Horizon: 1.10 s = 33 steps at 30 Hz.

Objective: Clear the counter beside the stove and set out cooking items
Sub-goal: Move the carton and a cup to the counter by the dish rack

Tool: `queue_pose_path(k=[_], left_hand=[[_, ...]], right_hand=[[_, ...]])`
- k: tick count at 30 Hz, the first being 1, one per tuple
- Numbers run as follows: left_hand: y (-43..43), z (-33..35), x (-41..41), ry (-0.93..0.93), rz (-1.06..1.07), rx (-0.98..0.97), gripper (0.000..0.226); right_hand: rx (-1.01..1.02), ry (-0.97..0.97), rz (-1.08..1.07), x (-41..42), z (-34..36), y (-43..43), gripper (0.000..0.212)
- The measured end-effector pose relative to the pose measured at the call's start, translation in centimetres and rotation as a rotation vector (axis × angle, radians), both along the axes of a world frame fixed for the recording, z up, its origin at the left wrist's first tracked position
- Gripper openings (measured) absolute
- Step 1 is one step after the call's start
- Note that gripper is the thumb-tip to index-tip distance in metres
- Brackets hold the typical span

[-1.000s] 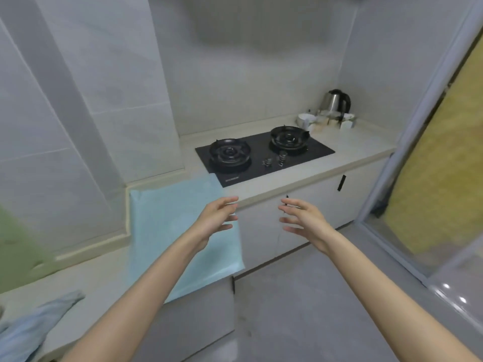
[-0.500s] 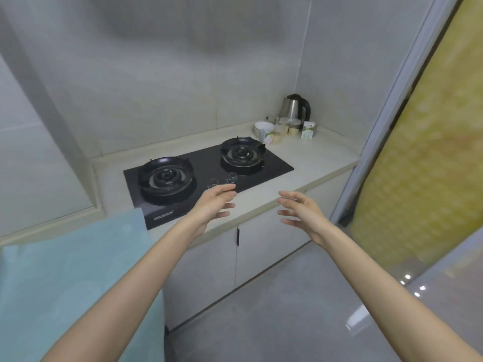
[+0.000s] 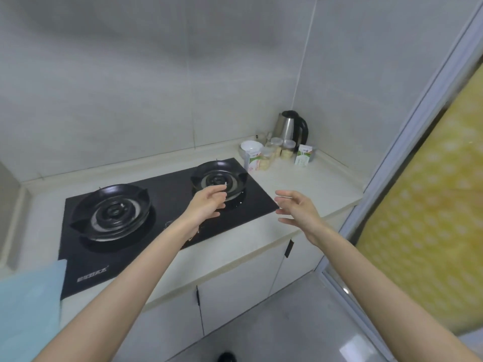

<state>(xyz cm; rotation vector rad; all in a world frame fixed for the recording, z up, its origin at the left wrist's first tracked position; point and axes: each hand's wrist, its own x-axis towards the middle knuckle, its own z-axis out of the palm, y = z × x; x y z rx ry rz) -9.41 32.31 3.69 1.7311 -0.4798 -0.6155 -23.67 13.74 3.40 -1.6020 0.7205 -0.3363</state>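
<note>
A black two-burner gas stove (image 3: pixel 167 210) is set into the pale counter (image 3: pixel 313 184). At the counter's far right corner stand a steel kettle (image 3: pixel 290 126), a white bowl (image 3: pixel 251 147), clear jars (image 3: pixel 279 150) and two white-green cartons (image 3: pixel 302 154). My left hand (image 3: pixel 206 205) hovers over the stove's right front with fingers relaxed, holding nothing. My right hand (image 3: pixel 298 209) hovers above the counter's front edge just right of the stove, fingers spread and empty. Both hands are well short of the items in the corner.
White cabinet doors (image 3: pixel 235 291) with dark handles sit under the counter. A light blue sheet (image 3: pixel 28 307) covers the lower counter at the left. A sliding door frame (image 3: pixel 418 126) with a yellow patterned panel (image 3: pixel 439 205) bounds the right side. Grey tiled walls stand behind.
The view has swung right and come closer to the stove and the corner items. Both hands have moved forward, over the stove and counter edge, still empty.
</note>
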Motion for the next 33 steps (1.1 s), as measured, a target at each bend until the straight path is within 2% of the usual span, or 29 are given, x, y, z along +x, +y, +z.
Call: queue_pose_path(k=[5, 11, 17, 24, 28, 33], left_hand=[[-7.6, -1.5, 6.0, -0.043, -0.006, -0.001, 0.037], [-16.0, -3.4, 13.2, -0.072, -0.021, 0.085, 0.041], [-22.5, -4.7, 18.5, -0.119, -0.018, 0.155, 0.051], [-28.2, -7.2, 23.5, -0.133, 0.020, 0.221, 0.066], [-31.3, -8.8, 25.7, -0.157, 0.055, 0.292, 0.071], [-34.8, -9.9, 27.5, -0.219, 0.105, 0.324, 0.066]], right_hand=[[-0.021, 0.009, 0.007, 5.5, -1.5, -6.8, 0.024], [-0.072, 0.089, 0.014, 13.2, -3.1, -15.0, 0.026], [-0.306, 0.177, 0.056, 20.0, -4.7, -22.0, 0.037], [-0.649, 0.252, 0.296, 27.4, -6.6, -28.5, 0.053], [-0.745, 0.317, 0.469, 32.1, -8.5, -32.0, 0.061], [-0.898, 0.359, 0.621, 36.6, -10.9, -35.2, 0.068]])
